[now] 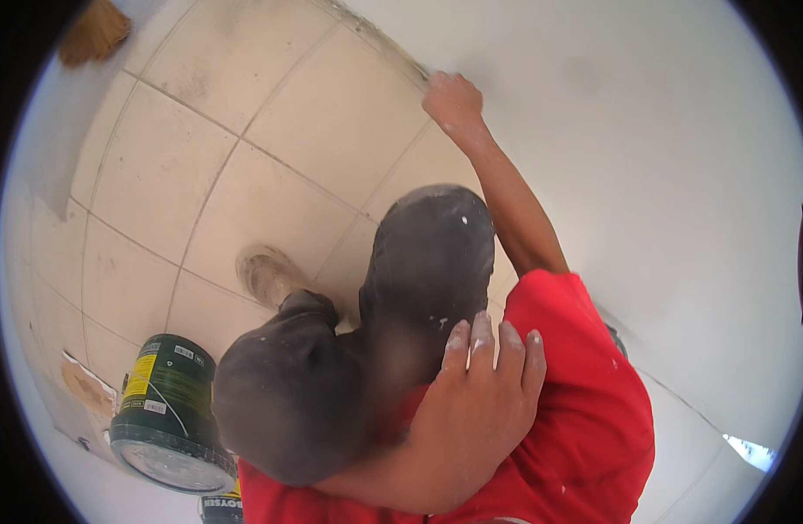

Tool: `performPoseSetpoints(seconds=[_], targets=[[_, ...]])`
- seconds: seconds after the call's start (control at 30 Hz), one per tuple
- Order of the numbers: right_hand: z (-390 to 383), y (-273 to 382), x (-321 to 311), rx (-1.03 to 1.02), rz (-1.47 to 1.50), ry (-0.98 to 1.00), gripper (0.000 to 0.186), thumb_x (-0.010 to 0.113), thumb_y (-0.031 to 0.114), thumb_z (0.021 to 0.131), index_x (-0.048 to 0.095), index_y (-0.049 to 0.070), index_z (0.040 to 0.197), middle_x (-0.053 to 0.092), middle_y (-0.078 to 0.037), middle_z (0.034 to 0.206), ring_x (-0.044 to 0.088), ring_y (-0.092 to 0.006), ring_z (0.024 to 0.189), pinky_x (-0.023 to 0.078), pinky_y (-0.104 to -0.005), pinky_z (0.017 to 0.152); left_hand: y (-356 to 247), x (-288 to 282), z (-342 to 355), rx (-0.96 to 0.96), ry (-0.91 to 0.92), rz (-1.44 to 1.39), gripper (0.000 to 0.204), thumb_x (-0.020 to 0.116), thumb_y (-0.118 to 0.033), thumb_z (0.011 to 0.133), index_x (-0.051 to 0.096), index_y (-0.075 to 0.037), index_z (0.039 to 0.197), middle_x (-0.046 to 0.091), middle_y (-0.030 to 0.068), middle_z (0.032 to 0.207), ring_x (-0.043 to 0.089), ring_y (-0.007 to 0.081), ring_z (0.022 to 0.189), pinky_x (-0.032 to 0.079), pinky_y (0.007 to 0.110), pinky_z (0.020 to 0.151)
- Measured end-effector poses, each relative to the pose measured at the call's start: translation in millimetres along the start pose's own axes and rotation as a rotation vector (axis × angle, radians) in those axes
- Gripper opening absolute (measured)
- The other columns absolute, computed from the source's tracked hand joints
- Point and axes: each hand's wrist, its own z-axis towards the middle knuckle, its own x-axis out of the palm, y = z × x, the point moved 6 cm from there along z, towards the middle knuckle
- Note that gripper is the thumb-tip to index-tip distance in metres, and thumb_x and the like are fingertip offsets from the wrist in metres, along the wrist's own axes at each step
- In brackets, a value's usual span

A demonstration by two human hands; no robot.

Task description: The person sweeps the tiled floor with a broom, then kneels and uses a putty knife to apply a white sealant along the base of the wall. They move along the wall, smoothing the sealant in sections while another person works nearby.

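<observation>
My left hand (476, 406) lies in the lower middle with its fingers extended and slightly apart, white marks on the fingertips, against my red shirt (585, 410) beside my dark-trousered legs (423, 244). My right arm reaches up the view to where the tiled floor (183, 140) meets the white wall (646, 175). My right hand (452, 103) is curled at that edge; whatever is in its fingers, if anything, is hidden or blurred.
A dark green bucket (166, 402) with a yellow label stands at lower left, another container (218, 508) partly showing below it. A straw broom head (91, 35) is at top left. My shoe (262, 271) rests on the tiles left of my knee.
</observation>
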Motion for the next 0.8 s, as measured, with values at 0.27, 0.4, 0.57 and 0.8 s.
performPoseSetpoints(seconds=[0.27, 0.4, 0.57, 0.8], targets=[[-63.5, 17.5, 20.4, -0.053, 0.086, 0.132, 0.021, 0.055, 0.017, 0.086, 0.069, 0.004, 0.096, 0.072, -0.022, 0.087, 0.071, -0.0391, 0.084, 0.058, -0.0504, 0.071, -8.4, -3.7, -3.4, 0.038, 0.02, 0.023, 0.045, 0.06, -0.021, 0.09, 0.059, -0.002, 0.13, 0.061, 0.0172, 0.124, 0.059, 0.0349, 0.12, 0.046, 0.045, 0.105], [-119.7, -27.0, 20.9, 0.164, 0.153, 0.066, 0.024, 0.055, 0.02, 0.088, 0.065, 0.006, 0.106, 0.071, -0.021, 0.085, 0.072, -0.0389, 0.083, 0.058, -0.0511, 0.07, -13.6, 5.1, -3.4, 0.045, 0.12, 0.041, 0.056, 0.07, -0.023, 0.083, 0.056, -0.004, 0.134, 0.061, 0.0142, 0.128, 0.056, 0.0338, 0.123, 0.044, 0.046, 0.106], [-177.6, -104.9, 41.0, 0.374, 0.128, -0.034, 0.027, 0.054, 0.026, 0.092, 0.064, 0.008, 0.109, 0.072, -0.02, 0.087, 0.072, -0.0379, 0.081, 0.059, -0.0502, 0.069, -18.4, 5.5, 5.5, -0.028, 0.23, -0.037, 0.071, 0.078, -0.022, 0.076, 0.052, -0.005, 0.139, 0.059, 0.0131, 0.132, 0.054, 0.0325, 0.126, 0.042, 0.046, 0.109], [-216.9, -214.7, 66.9, 0.385, -0.052, -0.109, 0.025, 0.055, 0.03, 0.093, 0.068, 0.008, 0.094, 0.072, -0.014, 0.086, 0.072, -0.0342, 0.081, 0.059, -0.0473, 0.069, -33.3, 12.1, 17.2, -0.019, 0.294, -0.025, 0.071, 0.078, -0.02, 0.076, 0.051, -0.005, 0.14, 0.061, 0.0111, 0.127, 0.056, 0.03, 0.118, 0.042, 0.046, 0.108]])
